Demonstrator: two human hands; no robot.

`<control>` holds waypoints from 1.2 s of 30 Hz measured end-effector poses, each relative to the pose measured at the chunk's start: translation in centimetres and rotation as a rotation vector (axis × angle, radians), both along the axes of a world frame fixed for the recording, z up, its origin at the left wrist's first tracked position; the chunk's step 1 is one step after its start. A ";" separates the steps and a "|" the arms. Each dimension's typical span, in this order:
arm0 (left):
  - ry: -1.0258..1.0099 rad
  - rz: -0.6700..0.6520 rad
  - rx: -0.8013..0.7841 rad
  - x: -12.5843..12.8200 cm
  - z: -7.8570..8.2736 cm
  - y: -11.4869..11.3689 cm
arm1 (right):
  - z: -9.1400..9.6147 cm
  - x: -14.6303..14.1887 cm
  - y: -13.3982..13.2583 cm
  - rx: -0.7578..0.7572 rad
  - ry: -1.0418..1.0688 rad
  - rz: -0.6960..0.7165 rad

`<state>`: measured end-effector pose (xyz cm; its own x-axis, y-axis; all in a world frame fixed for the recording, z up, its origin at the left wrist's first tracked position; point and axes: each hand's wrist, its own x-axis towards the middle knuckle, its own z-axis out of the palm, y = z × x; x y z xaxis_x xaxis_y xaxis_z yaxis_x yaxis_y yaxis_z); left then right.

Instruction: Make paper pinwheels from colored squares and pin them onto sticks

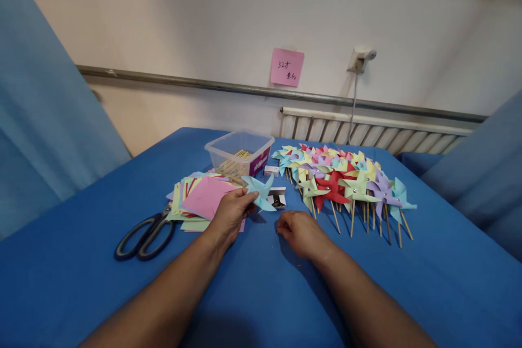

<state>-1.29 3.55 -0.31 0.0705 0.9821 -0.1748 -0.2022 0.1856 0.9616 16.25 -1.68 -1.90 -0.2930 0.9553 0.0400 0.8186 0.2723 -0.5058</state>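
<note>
My left hand (236, 207) pinches a light blue paper pinwheel (261, 191) between thumb and fingers, its blades pointing right. A short distance to the right, my right hand (299, 231) is closed low over the blue cloth, fingertips pressed together; whatever it may hold is too small to make out. Just beyond the hands lies a small open white box (278, 191) with dark metallic bits in it, perhaps pins. Coloured paper squares (207, 196), a pink one on top, are piled behind and left of my left hand.
Black-handled scissors (144, 236) lie at the left, blades under the paper. A clear plastic tub (222, 151) of wooden sticks stands at the back beside a small closed box (271, 171). Many finished pinwheels (332, 187) on sticks fill the right. Behind are a wall, rail and radiator (375, 130).
</note>
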 end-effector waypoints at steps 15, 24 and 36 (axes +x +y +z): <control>-0.011 -0.006 0.015 0.1 -0.1 0.0 | -0.8 0.2 0.6 0.012 0.195 0.074; -0.017 -0.023 0.017 0.0 -0.2 -0.1 | -0.2 0.4 0.3 0.005 0.129 0.109; -0.005 -0.028 0.013 0.0 -0.2 -0.1 | 0.5 0.9 0.0 -0.090 0.126 0.121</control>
<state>-1.27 3.47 -0.52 0.0989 0.9819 -0.1617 -0.2016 0.1789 0.9630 17.12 -1.63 -1.43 -0.4044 0.9146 -0.0006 0.7114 0.3141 -0.6287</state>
